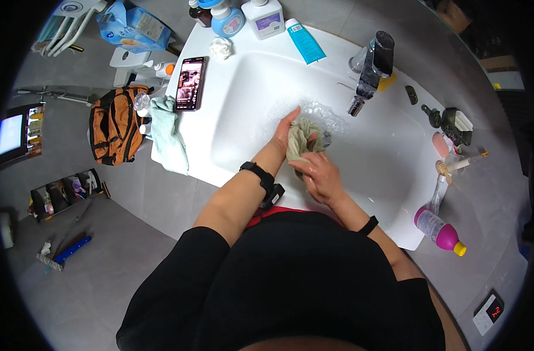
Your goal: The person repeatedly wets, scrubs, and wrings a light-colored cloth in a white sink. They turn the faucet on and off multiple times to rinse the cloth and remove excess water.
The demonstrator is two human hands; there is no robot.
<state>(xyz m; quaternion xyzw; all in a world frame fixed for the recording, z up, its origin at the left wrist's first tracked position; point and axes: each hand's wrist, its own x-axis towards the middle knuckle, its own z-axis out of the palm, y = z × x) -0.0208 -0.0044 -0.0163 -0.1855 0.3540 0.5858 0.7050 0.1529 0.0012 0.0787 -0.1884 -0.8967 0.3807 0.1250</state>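
Note:
Over the white washbasin (267, 87), a wet, pale olive cloth (303, 136) is bunched between my two hands. My left hand (289, 127) holds the cloth from its left side, with the thumb pointing up and the fingers mostly hidden behind the fabric. My right hand (320, 175) grips the lower right part of the cloth. Foamy water (324, 116) lies in the basin just beyond the cloth, beside the drain (326, 138). The chrome faucet (372, 70) stands at the back right of the basin, its spout above the foam.
A smartphone (190, 83) and a mint towel (167, 131) lie on the left rim. Bottles, a white pump bottle (263, 19) and a teal tube (305, 41) line the back. Soap (440, 145), brushes and a magenta bottle (440, 230) sit along the right side.

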